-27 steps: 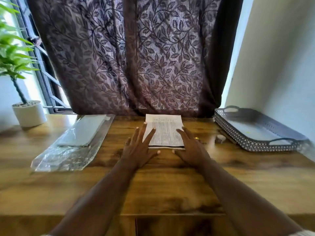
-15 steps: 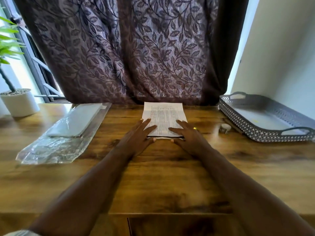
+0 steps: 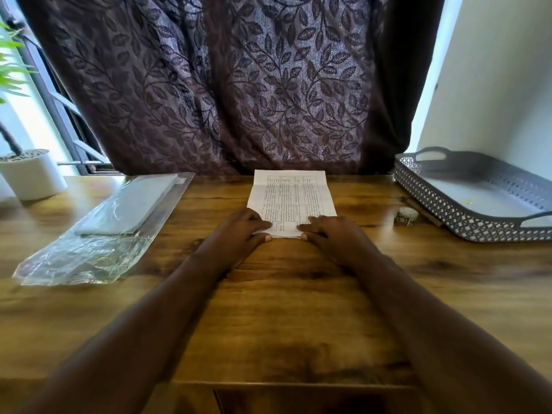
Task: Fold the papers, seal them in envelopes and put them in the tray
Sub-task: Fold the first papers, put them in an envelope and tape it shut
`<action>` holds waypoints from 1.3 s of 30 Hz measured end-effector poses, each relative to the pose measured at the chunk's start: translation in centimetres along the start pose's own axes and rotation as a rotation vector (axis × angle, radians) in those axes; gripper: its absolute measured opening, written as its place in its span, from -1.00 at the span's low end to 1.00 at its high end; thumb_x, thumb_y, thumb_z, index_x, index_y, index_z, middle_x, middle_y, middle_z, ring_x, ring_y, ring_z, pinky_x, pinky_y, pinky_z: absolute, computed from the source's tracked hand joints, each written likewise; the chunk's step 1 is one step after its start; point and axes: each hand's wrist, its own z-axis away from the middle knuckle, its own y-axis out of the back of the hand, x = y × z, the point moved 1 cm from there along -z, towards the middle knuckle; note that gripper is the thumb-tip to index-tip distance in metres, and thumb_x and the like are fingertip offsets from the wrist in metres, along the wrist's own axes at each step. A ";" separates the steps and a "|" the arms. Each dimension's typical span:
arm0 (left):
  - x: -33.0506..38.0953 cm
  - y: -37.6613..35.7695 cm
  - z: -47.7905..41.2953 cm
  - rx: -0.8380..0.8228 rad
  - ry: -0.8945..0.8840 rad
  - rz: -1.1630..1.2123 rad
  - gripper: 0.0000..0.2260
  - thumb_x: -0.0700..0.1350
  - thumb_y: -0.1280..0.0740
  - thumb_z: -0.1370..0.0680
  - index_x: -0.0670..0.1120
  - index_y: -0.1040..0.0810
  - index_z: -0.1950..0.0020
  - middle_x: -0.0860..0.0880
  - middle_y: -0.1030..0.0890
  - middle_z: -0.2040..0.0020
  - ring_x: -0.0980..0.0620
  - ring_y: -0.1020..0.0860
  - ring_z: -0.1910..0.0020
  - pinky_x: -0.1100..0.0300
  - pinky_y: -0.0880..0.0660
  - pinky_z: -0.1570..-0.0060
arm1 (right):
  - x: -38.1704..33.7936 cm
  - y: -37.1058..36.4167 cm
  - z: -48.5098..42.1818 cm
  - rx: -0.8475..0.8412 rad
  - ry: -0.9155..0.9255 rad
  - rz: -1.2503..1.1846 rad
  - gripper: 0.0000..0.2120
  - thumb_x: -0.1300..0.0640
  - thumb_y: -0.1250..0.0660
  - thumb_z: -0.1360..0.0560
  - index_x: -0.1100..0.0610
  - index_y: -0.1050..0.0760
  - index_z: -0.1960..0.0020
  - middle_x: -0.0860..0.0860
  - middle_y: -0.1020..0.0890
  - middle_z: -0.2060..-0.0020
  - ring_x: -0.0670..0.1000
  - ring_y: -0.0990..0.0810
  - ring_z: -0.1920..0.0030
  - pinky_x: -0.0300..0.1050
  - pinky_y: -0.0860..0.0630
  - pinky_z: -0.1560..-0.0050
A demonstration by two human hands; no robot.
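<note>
Your left hand (image 3: 239, 234) and right hand (image 3: 331, 234) cover the near corners of the papers (image 3: 291, 201), so you can't tell if your thumbs are tucked under that edge or just sitting against it. The print on the top sheet is way too small to read. How many envelopes (image 3: 128, 210) are in the plastic sleeve (image 3: 89, 258)? No idea, glare hides it. The tray (image 3: 448, 213) runs off the right edge, and the plant (image 3: 12, 70) and its pot (image 3: 33, 174) off the left. The little thing (image 3: 406, 215) beside the tray is just blur.
</note>
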 end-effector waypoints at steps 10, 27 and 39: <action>0.8 0.7 -0.5 0.085 -0.082 -0.184 -0.68 0.13 -0.22 -0.65 0.06 -0.57 -0.33 -0.02 -0.54 -0.23 0.01 -0.51 -0.19 0.01 -0.53 -0.14 | 0.1 -0.1 -0.5 0.034 0.022 -0.033 -0.65 -0.09 -0.18 -0.67 -0.13 -0.48 -0.42 0.01 -0.42 -0.50 0.07 -0.39 -0.47 0.07 -0.36 -0.44; 1.9 0.8 -0.3 0.074 -0.175 -0.379 -0.67 0.11 -0.11 -0.69 -0.01 -0.54 -0.28 -0.06 -0.56 -0.14 -0.01 -0.55 -0.06 0.02 -0.56 -0.03 | -0.1 -0.5 -0.6 0.129 0.073 0.207 -0.59 -0.27 -0.19 -0.60 -0.14 -0.53 -0.34 -0.05 -0.63 -0.29 0.05 -0.56 -0.28 0.13 -0.30 -0.41; 2.0 0.1 -0.7 0.091 -0.151 -0.434 -0.76 -0.04 -0.20 -0.68 -0.06 -0.51 -0.30 -0.09 -0.55 -0.17 -0.06 -0.56 -0.09 -0.01 -0.60 0.01 | 0.7 -2.0 -1.9 0.252 0.264 0.429 -0.71 -0.10 -0.09 -0.67 -0.04 -0.49 -0.25 0.03 -0.67 -0.18 0.08 -0.64 -0.17 0.31 -0.22 -0.47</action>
